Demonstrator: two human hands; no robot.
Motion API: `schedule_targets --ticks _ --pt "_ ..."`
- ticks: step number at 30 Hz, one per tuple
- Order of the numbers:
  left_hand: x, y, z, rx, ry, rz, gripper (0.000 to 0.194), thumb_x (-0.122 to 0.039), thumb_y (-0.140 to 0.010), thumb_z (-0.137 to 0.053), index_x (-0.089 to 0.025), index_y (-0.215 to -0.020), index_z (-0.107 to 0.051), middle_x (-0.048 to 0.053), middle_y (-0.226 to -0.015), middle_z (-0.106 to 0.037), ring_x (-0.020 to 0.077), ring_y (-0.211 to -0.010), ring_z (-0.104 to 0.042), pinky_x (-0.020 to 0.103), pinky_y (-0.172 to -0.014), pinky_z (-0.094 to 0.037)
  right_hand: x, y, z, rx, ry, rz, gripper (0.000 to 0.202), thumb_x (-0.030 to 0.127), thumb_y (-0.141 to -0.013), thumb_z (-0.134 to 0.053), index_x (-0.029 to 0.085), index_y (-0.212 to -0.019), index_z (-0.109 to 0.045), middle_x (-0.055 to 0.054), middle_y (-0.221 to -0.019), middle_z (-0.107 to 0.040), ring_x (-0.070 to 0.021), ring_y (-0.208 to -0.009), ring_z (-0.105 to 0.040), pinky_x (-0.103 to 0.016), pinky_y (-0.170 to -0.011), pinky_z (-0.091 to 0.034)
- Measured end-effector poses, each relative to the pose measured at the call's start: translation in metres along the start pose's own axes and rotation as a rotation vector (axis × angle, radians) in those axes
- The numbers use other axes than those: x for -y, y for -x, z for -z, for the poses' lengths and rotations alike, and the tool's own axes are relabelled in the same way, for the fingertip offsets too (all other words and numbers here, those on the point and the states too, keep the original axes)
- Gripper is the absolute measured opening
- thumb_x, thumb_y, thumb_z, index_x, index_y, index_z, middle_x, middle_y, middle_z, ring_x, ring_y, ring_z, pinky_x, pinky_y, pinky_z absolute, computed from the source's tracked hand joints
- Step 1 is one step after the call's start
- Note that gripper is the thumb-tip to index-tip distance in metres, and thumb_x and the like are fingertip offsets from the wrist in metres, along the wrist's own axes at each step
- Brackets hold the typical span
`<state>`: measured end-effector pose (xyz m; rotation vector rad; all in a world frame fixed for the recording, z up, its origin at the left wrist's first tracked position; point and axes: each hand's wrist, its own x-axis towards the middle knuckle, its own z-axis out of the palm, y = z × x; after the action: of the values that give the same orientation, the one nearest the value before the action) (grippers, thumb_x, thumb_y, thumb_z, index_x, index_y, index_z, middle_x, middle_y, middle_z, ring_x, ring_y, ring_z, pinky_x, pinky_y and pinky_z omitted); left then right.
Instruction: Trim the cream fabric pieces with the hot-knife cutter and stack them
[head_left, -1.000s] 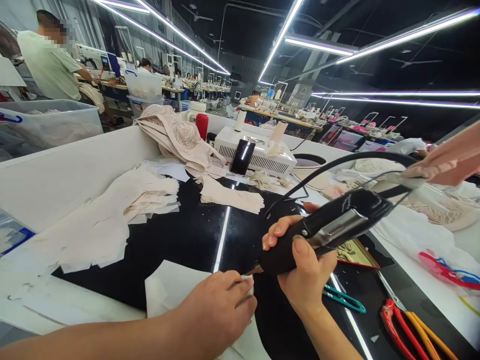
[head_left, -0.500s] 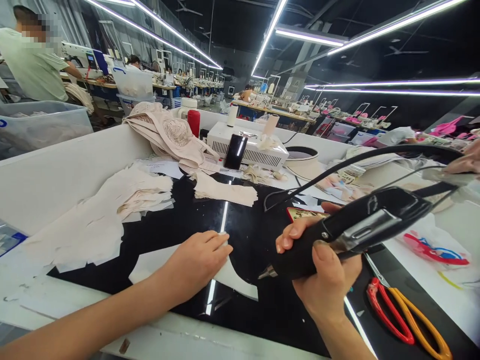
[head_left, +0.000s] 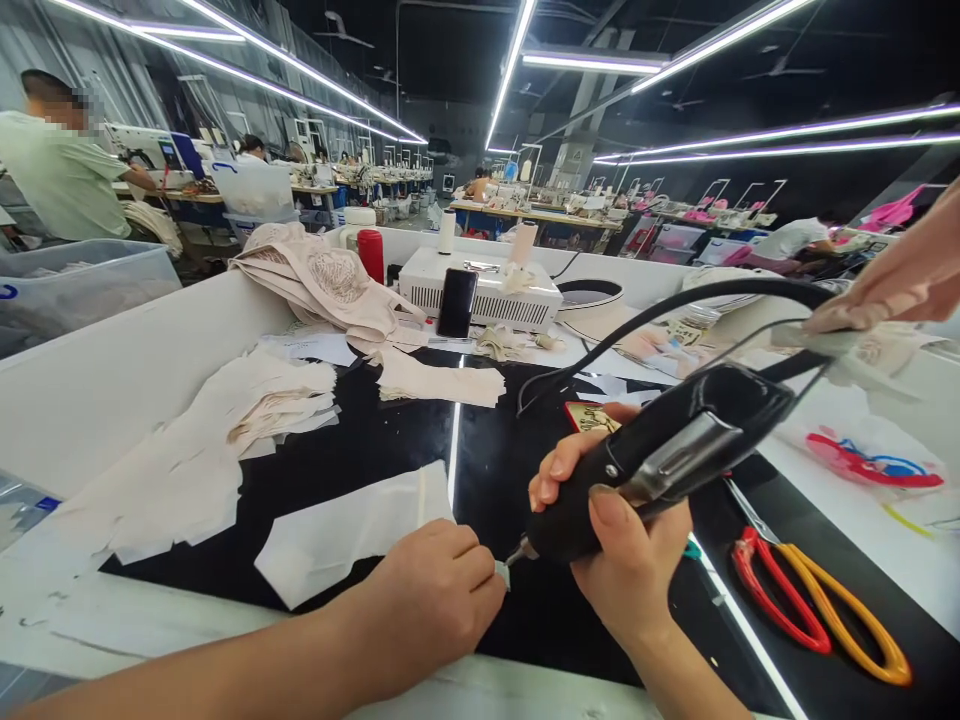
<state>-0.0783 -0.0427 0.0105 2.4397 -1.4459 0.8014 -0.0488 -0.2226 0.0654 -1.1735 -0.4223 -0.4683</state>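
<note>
My left hand point(head_left: 442, 600) is closed, fingertips pinching the right end of a white fabric piece point(head_left: 337, 535) on the black work surface; a small pale edge pokes out past the fingers. My right hand point(head_left: 630, 540) wraps around a black corded handheld tool point(head_left: 600, 490), thumb along its side. The tool's pointed metal tip point(head_left: 523, 552) is beside that pale edge; whether they touch I cannot tell. Another person's hand point(head_left: 877, 280) is at the upper right, near the tool's cable point(head_left: 697, 290). Scissors point(head_left: 780, 580) with red and orange handles lie to the right.
Stacked beige fabric pieces point(head_left: 187, 440) lie on the left, with another small stack point(head_left: 442, 382) ahead. Behind stand a phone point(head_left: 457, 303), a white vented box point(head_left: 487, 295), a red bottle point(head_left: 370, 256) and a pile of lace bras point(head_left: 315, 270). Low white walls point(head_left: 97, 345) border the table.
My left hand has moved right and nearer to me, now pinching the fabric's end, which has shifted and turned. The tool in my right hand has moved left, its tip close to my left fingers.
</note>
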Motion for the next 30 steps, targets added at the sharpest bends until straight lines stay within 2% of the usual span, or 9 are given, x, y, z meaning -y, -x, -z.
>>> schedule_targets --ticks 5,11,17,22,25,30 --pt "-0.003 -0.006 -0.005 -0.006 -0.048 0.028 0.029 0.001 -0.098 -0.054 -0.017 -0.076 -0.056 -0.001 -0.071 -0.05 0.0167 -0.062 -0.048 0.032 -0.057 -0.041 -0.001 0.001 -0.001 0.018 -0.017 0.012 0.047 0.038 -0.092 -0.082 0.031 -0.132 -0.058 0.004 -0.085 -0.069 -0.015 -0.061 -0.065 -0.03 -0.055 -0.059" --pt "-0.004 -0.009 -0.004 -0.01 -0.069 0.015 0.029 0.003 -0.095 -0.052 -0.017 -0.074 -0.055 0.0 -0.071 -0.05 0.0172 -0.06 -0.047 0.033 -0.054 -0.037 -0.002 0.0 -0.004 0.01 -0.04 0.019 0.037 0.036 -0.091 -0.084 0.028 -0.115 -0.058 0.004 -0.085 -0.07 -0.0132 -0.06 -0.065 -0.028 -0.053 -0.059" --pt "0.003 -0.008 -0.001 0.028 0.003 0.03 0.035 0.0 -0.103 -0.045 -0.019 -0.075 -0.054 -0.001 -0.071 -0.051 0.0161 -0.062 -0.05 0.032 -0.057 -0.04 0.001 -0.003 -0.009 0.002 -0.048 0.05 0.034 0.041 -0.09 -0.085 0.027 -0.102 -0.056 0.004 -0.082 -0.07 -0.0123 -0.058 -0.064 -0.026 -0.05 -0.057" --pt "0.006 -0.01 0.007 -0.001 0.021 0.047 0.035 -0.003 -0.108 -0.043 -0.019 -0.08 -0.056 -0.001 -0.073 -0.052 0.0165 -0.064 -0.049 0.031 -0.059 -0.037 0.004 -0.005 -0.012 0.011 -0.069 0.036 0.035 0.043 -0.09 -0.085 0.028 -0.102 -0.056 0.005 -0.081 -0.069 -0.0108 -0.057 -0.062 -0.024 -0.05 -0.056" --pt "0.006 -0.006 0.001 0.0 0.039 0.048 0.034 -0.004 -0.108 -0.045 -0.019 -0.079 -0.054 -0.001 -0.072 -0.051 0.0174 -0.063 -0.046 0.033 -0.058 -0.034 0.005 -0.005 -0.013 0.005 -0.064 0.023 0.037 0.044 -0.089 -0.086 0.028 -0.103 -0.057 0.005 -0.08 -0.069 -0.0104 -0.056 -0.061 -0.024 -0.05 -0.056" --pt "0.007 0.002 -0.01 0.077 0.068 0.068 0.032 -0.008 -0.108 -0.05 -0.02 -0.079 -0.052 -0.001 -0.075 -0.052 0.0182 -0.065 -0.046 0.034 -0.058 -0.03 0.004 -0.005 -0.013 0.003 -0.06 0.01 0.039 0.044 -0.086 -0.089 0.028 -0.106 -0.059 0.005 -0.08 -0.069 -0.0106 -0.057 -0.061 -0.024 -0.052 -0.056"
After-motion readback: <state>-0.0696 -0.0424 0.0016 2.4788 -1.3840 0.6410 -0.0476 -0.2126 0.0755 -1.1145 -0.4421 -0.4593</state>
